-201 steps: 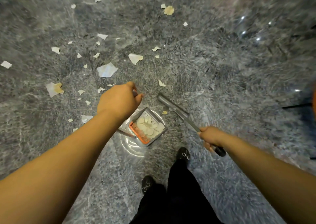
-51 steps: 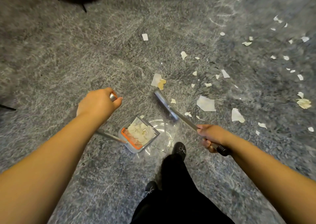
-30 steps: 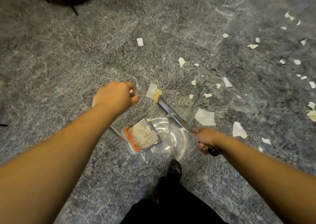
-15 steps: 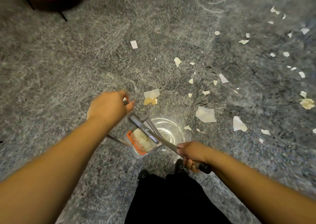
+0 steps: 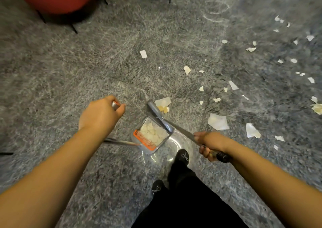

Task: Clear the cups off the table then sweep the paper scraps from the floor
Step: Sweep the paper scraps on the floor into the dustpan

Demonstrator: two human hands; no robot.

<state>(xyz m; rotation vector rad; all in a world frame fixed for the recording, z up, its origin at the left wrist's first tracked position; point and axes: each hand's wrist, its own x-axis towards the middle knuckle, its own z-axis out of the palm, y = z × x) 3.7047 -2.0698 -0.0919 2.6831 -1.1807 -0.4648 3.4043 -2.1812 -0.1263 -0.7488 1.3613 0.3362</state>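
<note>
Main risk: floor (image 5: 87,62) looks slick and glossy, so a fast stroke could skate the paper scraps (image 5: 218,121) past the dustpan (image 5: 151,133) rather than into it. Pan is already part-full of scraps; a knock from the broom head (image 5: 159,116) could tip some back out. The nearest white and yellow scrap (image 5: 163,104) lies just beyond the broom head. Left hand (image 5: 101,114) is fisted round the top of the dustpan's long handle, arm extended. Right hand (image 5: 211,144) is wrapped round the broom handle just above its black grip. Hands well apart. No cups in view.
</note>
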